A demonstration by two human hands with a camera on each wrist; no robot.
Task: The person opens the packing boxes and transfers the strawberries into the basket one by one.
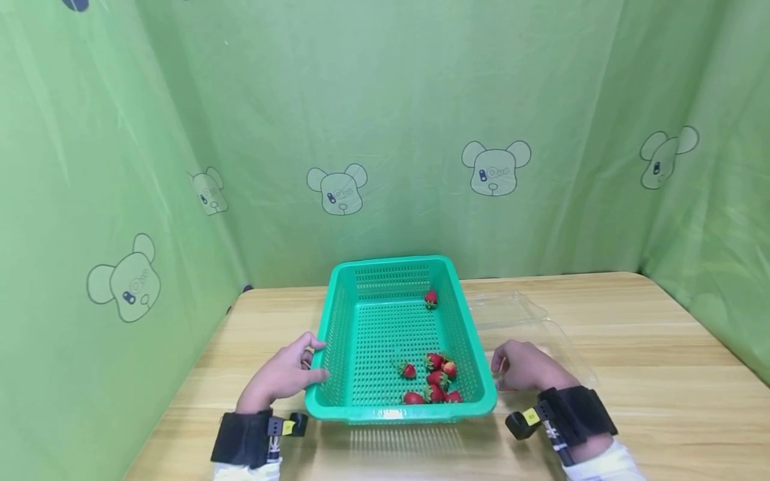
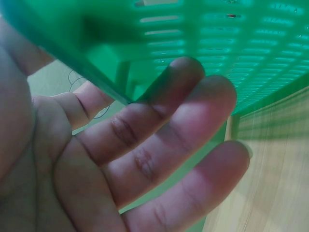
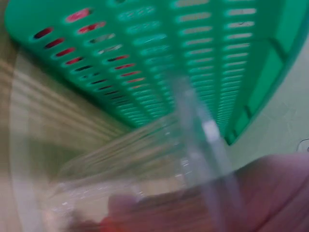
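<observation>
A green plastic basket [image 1: 397, 311] with slotted walls stands tilted in the middle, its near end raised off the wood. Several red strawberries [image 1: 437, 379] with green leaves lie mostly in its near right corner, and one more strawberry [image 1: 430, 298] sits by the far right wall. My left hand [image 1: 287, 367] grips the left rim, thumb and forefinger over it and the other fingers [image 2: 203, 104] below. On the right, my right hand [image 1: 529, 366] is down at a clear plastic box [image 3: 145, 150], fingers curled. Red fruit [image 3: 107, 225], largely hidden, shows between its fingertips through the box wall.
The clear box's lid [image 1: 511, 309] stretches behind the right hand, beside the basket. Wooden table [image 1: 650, 347] surface runs along both sides. Green curtains [image 1: 415, 220] with bear-head prints close off the back and sides.
</observation>
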